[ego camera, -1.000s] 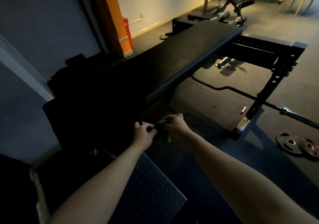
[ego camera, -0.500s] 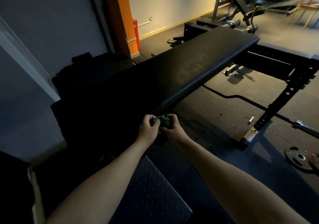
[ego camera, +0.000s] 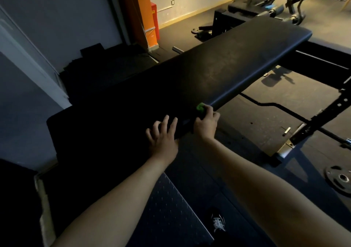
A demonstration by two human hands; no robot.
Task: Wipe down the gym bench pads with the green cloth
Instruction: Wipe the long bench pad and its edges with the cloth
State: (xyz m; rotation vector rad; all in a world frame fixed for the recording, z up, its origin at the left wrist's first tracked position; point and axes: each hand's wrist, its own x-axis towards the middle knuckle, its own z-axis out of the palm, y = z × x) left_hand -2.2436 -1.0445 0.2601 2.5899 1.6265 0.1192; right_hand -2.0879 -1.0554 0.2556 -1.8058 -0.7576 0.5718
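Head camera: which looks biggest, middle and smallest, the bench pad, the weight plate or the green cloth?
1. Bench pad, by far.
2. Weight plate, partly cut off at the picture's edge.
3. Green cloth, mostly hidden in the right hand, so its real size is unsure.

Cloth [ego camera: 200,107]: bright green. Bench pad [ego camera: 218,70]: black. Pillar [ego camera: 141,13]: orange. Floor plate [ego camera: 171,208]: dark, dotted with studs.

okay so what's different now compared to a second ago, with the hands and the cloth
Both hands held the cloth together in front of the bench. The left hand has let go and now lies open on the pad. The right hand moved forward with the cloth to the pad's near edge. The bench itself and the plate on the floor stayed put.
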